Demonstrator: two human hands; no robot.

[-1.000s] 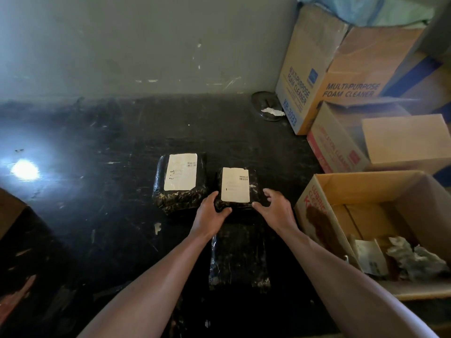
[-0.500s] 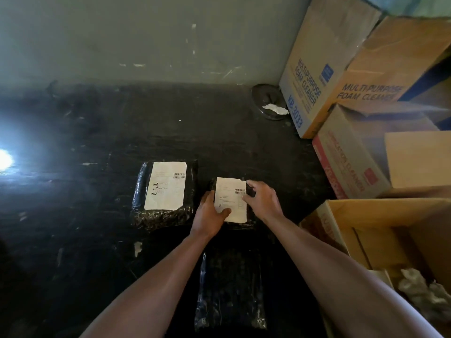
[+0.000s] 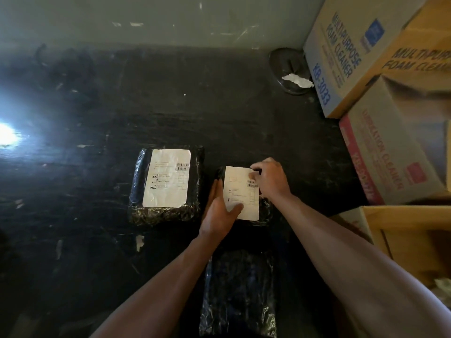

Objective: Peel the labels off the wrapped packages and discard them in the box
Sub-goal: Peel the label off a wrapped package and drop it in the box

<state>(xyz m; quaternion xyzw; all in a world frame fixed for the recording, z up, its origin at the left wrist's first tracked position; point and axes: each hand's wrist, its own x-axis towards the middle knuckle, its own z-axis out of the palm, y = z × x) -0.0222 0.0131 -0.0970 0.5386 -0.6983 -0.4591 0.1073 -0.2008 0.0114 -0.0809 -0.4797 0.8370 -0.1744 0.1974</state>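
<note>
Hands [image 3: 269,180] picking package label [image 3: 240,191]

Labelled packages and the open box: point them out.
left package [image 3: 136,191], head view, bare wrap left of its label
held package [image 3: 264,208], head view, right wrap edge
open box [image 3: 400,217], head view, far rim

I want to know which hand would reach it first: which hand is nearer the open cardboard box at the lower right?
Right. The right hand is at the label's far right corner, on the side towards the open cardboard box; the left hand holds the package's opposite side.
</note>
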